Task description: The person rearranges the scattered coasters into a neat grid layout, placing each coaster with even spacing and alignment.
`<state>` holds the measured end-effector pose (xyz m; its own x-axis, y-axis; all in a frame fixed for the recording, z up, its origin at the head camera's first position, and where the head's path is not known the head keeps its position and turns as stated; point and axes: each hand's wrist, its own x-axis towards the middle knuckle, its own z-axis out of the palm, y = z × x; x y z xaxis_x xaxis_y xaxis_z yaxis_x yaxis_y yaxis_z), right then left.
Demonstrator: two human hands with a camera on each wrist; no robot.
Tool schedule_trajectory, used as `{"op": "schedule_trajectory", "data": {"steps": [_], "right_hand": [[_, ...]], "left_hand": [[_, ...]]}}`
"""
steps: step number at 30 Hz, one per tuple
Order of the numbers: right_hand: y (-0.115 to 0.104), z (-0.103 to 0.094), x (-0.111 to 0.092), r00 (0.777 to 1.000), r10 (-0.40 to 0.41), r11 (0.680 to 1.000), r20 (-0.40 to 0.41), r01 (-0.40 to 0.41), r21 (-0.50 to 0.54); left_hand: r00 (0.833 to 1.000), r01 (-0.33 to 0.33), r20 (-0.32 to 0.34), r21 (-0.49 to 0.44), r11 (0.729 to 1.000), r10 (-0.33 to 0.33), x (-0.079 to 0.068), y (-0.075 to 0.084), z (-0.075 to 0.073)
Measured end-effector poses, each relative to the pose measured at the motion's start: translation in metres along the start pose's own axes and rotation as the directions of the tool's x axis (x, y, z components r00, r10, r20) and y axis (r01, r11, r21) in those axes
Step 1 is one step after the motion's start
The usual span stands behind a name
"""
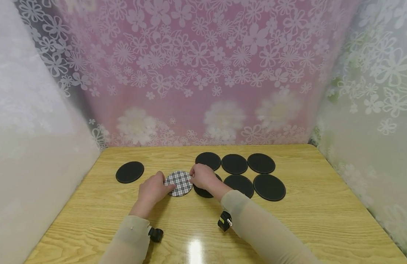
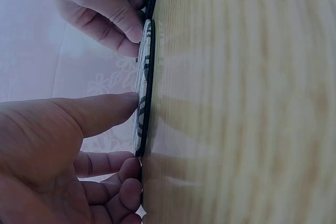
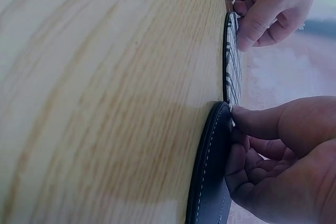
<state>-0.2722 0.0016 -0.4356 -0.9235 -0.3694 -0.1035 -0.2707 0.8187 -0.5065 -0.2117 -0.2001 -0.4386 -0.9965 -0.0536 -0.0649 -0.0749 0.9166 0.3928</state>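
Note:
A round coaster with a black-and-white plaid face [image 1: 182, 183] lies flat on the table between the two hands. At its left edge, my left hand [image 1: 152, 191] grips it, thumb on the plaid face and fingers curled against the rim. My right hand [image 1: 204, 177] pinches the opposite edge with thumb and fingertips, its other fingers curled over a neighbouring black coaster [image 3: 207, 166]. Seen edge-on in the left wrist view, the plaid coaster [image 2: 143, 98] has a dark underside. Part of the black coaster is hidden under the right hand and wrist.
More round black coasters stand in two rows on the right, including a far-corner one [image 1: 261, 163] and a near-corner one [image 1: 269, 187]. A single black coaster [image 1: 130, 172] lies apart at the left. Flowered curtains [image 1: 203, 73] surround the wooden table [image 1: 177, 227].

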Motion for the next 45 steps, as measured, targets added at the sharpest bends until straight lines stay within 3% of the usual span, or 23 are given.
{"op": "schedule_trajectory", "data": {"steps": [21, 45], "right_hand": [[-0.0012, -0.0011, -0.0033, 0.999, -0.033, 0.999, -0.014, 0.033, -0.032], [-0.0049, 0.0008, -0.0047, 0.999, 0.006, 0.999, -0.040, -0.007, -0.038]], "left_hand": [[1.000, -0.024, -0.010, -0.016, 1.000, 0.023, 0.0000, -0.0010, 0.0013], [1.000, -0.029, 0.000, 0.000, 1.000, 0.029, -0.0005, -0.0010, 0.0003]]}}
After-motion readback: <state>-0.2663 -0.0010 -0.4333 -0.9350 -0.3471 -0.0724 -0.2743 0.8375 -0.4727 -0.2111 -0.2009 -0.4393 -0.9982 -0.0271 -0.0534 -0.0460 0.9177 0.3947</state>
